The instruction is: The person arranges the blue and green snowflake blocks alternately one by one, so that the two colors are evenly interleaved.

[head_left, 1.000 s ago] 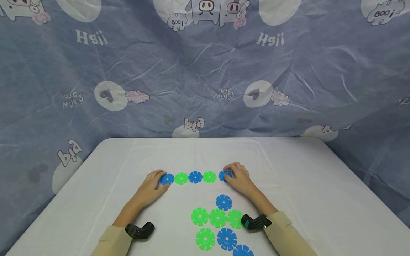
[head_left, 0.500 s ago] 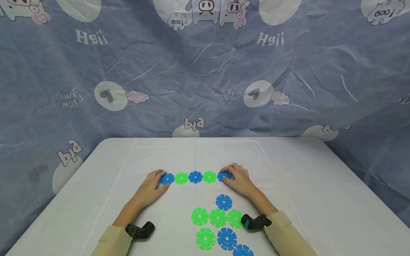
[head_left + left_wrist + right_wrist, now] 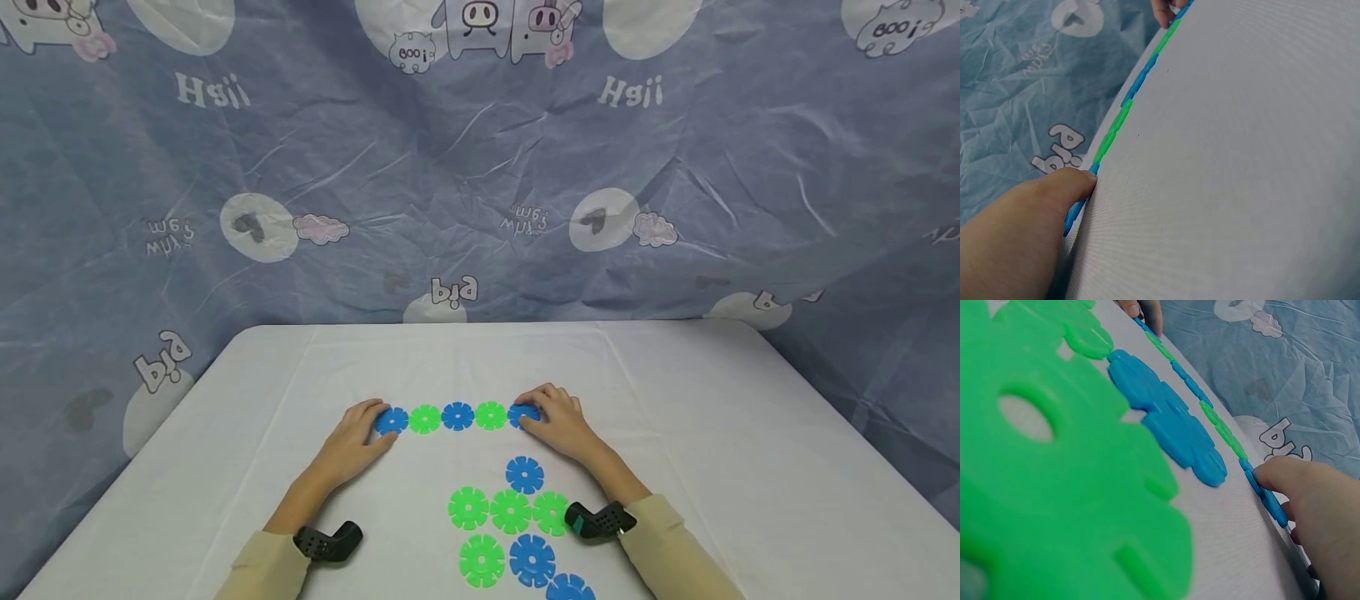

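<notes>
Row of five notched discs (image 3: 452,417), blue and green by turns with blue at both ends, lies flat on the white desk (image 3: 225,467), its rims touching or nearly so; whether the notches mesh cannot be told. The step in hand seems to be squaring up the line from its two ends, and the next move appears to call for light, even pressure along it, low enough that no disc rides over its neighbour. The row's long axis runs left to right, about parallel to the desk's far edge; each round disc points no way. At the row's left end, the left hand (image 3: 354,442) has thumb and fingers parted enough to span the blue left-end disc (image 3: 392,424), gripping it by the rim. At the row's right end, the right hand (image 3: 558,423) holds the blue right-end disc (image 3: 522,413) between thumb and curled fingers, hiding part of it. On the row's near side, under its right half, lie a blue disc (image 3: 524,485), three green discs (image 3: 512,523) abreast, then a green disc (image 3: 482,575) and two blue discs (image 3: 532,573). Beyond the row, past the desk, hangs a patterned cloth (image 3: 465,167).
</notes>
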